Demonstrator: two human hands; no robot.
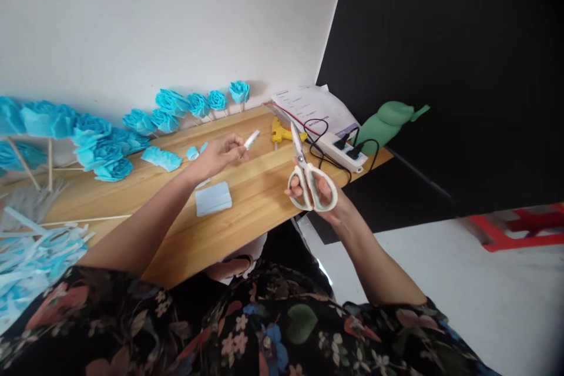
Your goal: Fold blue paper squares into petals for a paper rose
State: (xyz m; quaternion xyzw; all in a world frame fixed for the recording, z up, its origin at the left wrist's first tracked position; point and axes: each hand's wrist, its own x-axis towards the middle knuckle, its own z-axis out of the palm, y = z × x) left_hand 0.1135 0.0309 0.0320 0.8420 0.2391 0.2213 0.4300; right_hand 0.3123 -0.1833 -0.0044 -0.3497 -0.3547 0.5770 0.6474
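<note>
My left hand (pixel 225 151) pinches a small white object (pixel 252 139) with faint green marks, held above the wooden table (pixel 259 179). White-handled scissors (pixel 314 187) are in my right hand (pixel 324 194), with fingers through the loops and the blades closed, pointing up and away. Below my left hand lies a stack of pale blue paper rectangles (pixel 214 198). Small curled blue pieces (pixel 192 153) rest beside my left wrist, and a crinkled blue strip (pixel 161 158) lies farther left.
A yellow glue gun (pixel 281 130) lies behind the scissors. Printed papers (pixel 315 107), a power strip (pixel 341 150) with black cables and a green object (pixel 385 123) occupy the right corner. Blue paper flowers (pixel 171 103) line the wall; shredded blue strips (pixel 37 264) lie left. A red stool (pixel 520 229) stands right.
</note>
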